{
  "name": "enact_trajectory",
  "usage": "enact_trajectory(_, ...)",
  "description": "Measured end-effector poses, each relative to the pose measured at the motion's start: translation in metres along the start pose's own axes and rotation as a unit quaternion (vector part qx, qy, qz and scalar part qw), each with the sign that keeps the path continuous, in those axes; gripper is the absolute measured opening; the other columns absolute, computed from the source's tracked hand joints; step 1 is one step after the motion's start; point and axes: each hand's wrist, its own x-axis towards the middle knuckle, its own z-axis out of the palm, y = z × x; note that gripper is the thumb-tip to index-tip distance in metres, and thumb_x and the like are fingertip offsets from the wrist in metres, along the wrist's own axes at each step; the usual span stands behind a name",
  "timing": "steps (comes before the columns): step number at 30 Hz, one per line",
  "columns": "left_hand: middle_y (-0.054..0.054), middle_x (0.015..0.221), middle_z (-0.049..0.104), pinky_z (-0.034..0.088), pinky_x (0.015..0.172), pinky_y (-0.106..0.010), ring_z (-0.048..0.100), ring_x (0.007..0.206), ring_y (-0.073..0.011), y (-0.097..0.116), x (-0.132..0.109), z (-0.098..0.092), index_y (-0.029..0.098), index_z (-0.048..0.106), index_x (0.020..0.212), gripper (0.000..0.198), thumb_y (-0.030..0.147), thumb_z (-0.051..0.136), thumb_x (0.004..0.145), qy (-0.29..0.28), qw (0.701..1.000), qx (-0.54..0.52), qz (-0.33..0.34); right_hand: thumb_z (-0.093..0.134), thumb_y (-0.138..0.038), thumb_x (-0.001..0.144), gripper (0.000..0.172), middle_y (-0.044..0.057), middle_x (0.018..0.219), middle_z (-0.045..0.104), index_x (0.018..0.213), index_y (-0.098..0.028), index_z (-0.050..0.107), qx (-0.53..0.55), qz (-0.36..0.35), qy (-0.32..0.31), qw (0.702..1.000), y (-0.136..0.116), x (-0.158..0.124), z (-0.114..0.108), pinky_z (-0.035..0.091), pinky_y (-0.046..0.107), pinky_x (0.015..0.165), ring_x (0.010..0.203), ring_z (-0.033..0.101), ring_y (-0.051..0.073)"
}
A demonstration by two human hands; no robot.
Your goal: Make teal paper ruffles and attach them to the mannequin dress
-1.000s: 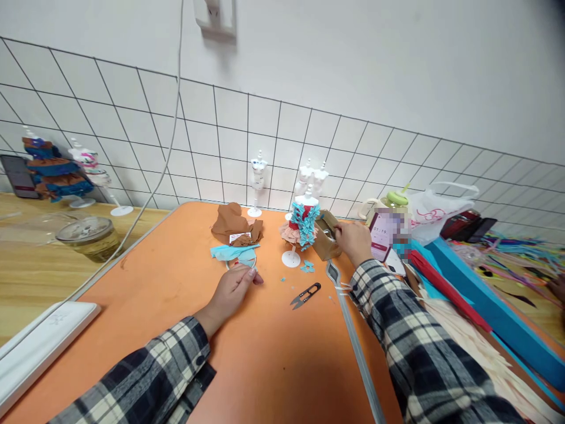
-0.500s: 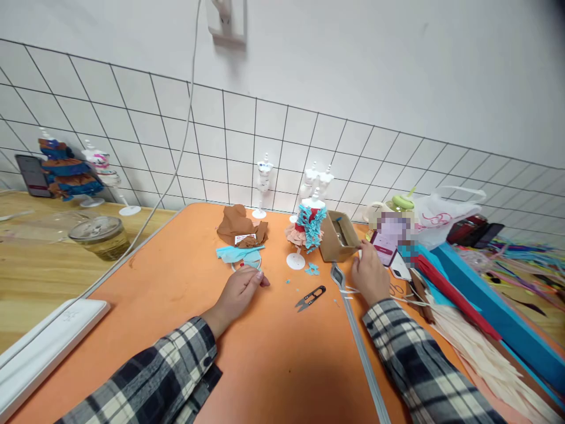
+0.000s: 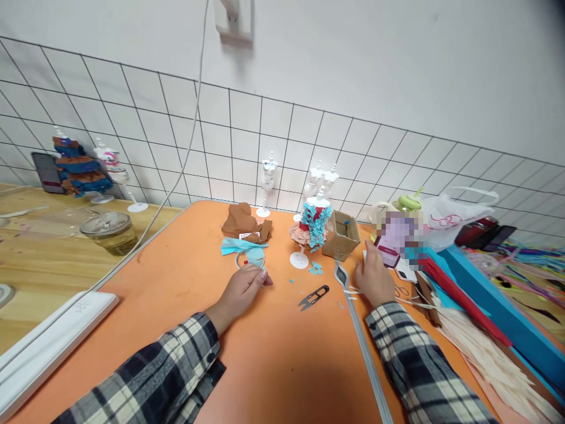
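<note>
head view: looks down over an orange counter (image 3: 265, 365) set against a wire grid (image 3: 132, 118) on the wall.
left hand (image 3: 245, 287): palm down on the counter, plaid sleeve behind it, fingertips (image 3: 263, 277) just beside the near edge of the ring.
left grip: fingers lie together, loosely bent; the thumb is tucked under, so I cannot tell if it pinches anything.
ring (image 3: 251, 259): white hoop lying flat on the counter, turquoise inside it, its far edge under a turquoise strip (image 3: 241, 246).
right hand (image 3: 375, 277): back toward the camera, just right of the metal rail (image 3: 359, 335), pointing at the phone.
right grip: fingers mostly hidden behind the knuckles; cannot tell if spread or pressed together.
phone (image 3: 388, 250): propped up (screen blurred), just beyond the right hand; touching or not, cannot tell.
cardboard box (image 3: 341, 235): open, tilted, between the dressed mannequin and the phone.
dressed mannequin (image 3: 314, 222): small, on a white stand, with turquoise, red and pink ruffles.
snips (image 3: 313, 296): black, flat on the counter between the two hands.
brown cloth (image 3: 242, 221): bunched up behind the ring.
bare mannequins (image 3: 269, 176): white, upright by the grid.
glass jar (image 3: 108, 231): lidded, on the wooden surface to the left.
blue board (image 3: 498, 306): far right, beside cream fringe (image 3: 481, 353).
</note>
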Motion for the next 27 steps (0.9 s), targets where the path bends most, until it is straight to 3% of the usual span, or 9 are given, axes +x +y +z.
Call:
enact_trajectory(4, -0.004, 0.077, 0.070, 0.044, 0.079, -0.032, 0.061, 0.079, -0.0182, 0.001, 0.001, 0.003, 0.019, 0.068, 0.077, 0.049, 0.040, 0.031, 0.101, -0.015, 1.000, -0.008, 0.009, 0.034, -0.033, 0.097, 0.043, 0.015, 0.139, 0.053, 0.130, -0.016, 0.055, -0.070, -0.005, -0.100, 0.993, 0.014, -0.018, 0.005, 0.051, 0.039, 0.079, 0.101, 0.066, 0.028)
enact_trajectory(8, -0.005, 0.077, 0.070, 0.043, 0.078, -0.032, 0.061, 0.078, -0.0183, 0.002, 0.002, 0.003, 0.019, 0.069, 0.077, 0.050, 0.041, 0.030, 0.101, -0.024, 1.000, -0.014, 0.004, 0.030, -0.036, 0.099, 0.047, 0.013, 0.132, 0.061, 0.131, -0.015, 0.056, -0.100, -0.018, -0.137, 0.985, 0.030, -0.023, 0.010, 0.050, 0.041, 0.082, 0.099, 0.066, 0.029)
enact_trajectory(12, -0.005, 0.077, 0.070, 0.044, 0.078, -0.032, 0.061, 0.077, -0.0183, 0.001, 0.002, 0.002, 0.018, 0.069, 0.077, 0.051, 0.040, 0.029, 0.101, -0.028, 1.000, -0.006, 0.001, 0.032, -0.034, 0.098, 0.044, 0.008, 0.132, 0.062, 0.129, -0.021, 0.060, -0.078, -0.041, -0.140, 0.986, 0.053, -0.025, 0.011, 0.049, 0.041, 0.089, 0.104, 0.064, 0.027)
enact_trajectory(18, -0.005, 0.075, 0.070, 0.044, 0.077, -0.032, 0.061, 0.077, -0.0184, 0.003, 0.003, 0.004, 0.019, 0.069, 0.076, 0.052, 0.042, 0.029, 0.101, -0.032, 0.999, 0.002, 0.001, 0.032, -0.042, 0.097, 0.047, 0.010, 0.123, 0.067, 0.132, -0.028, 0.060, -0.036, -0.003, -0.181, 0.983, 0.079, -0.028, 0.003, 0.050, 0.042, 0.085, 0.111, 0.063, 0.030)
enact_trajectory(22, -0.004, 0.075, 0.069, 0.045, 0.077, -0.032, 0.061, 0.075, -0.0181, 0.005, 0.003, 0.005, 0.019, 0.068, 0.076, 0.051, 0.042, 0.030, 0.100, -0.032, 0.999, 0.006, 0.010, 0.033, -0.040, 0.096, 0.047, 0.009, 0.131, 0.062, 0.133, -0.023, 0.057, 0.014, -0.014, -0.122, 0.992, 0.086, -0.029, -0.004, 0.048, 0.040, 0.092, 0.117, 0.059, 0.027)
enact_trajectory(24, -0.004, 0.075, 0.070, 0.045, 0.077, -0.032, 0.061, 0.075, -0.0181, 0.006, 0.003, 0.005, 0.019, 0.068, 0.076, 0.050, 0.042, 0.031, 0.100, -0.034, 0.999, 0.009, 0.013, 0.037, -0.040, 0.094, 0.046, 0.010, 0.126, 0.065, 0.127, -0.020, 0.063, 0.042, -0.012, -0.089, 0.995, 0.091, -0.030, -0.007, 0.047, 0.039, 0.093, 0.113, 0.060, 0.027)
enact_trajectory(27, -0.004, 0.076, 0.070, 0.045, 0.077, -0.032, 0.061, 0.076, -0.0182, 0.006, 0.003, 0.004, 0.019, 0.069, 0.077, 0.050, 0.042, 0.031, 0.100, -0.038, 0.999, 0.019, 0.019, 0.046, -0.046, 0.089, 0.042, 0.008, 0.114, 0.070, 0.113, -0.021, 0.071, 0.077, -0.040, -0.128, 0.988, 0.098, -0.032, -0.008, 0.045, 0.039, 0.095, 0.108, 0.061, 0.027)
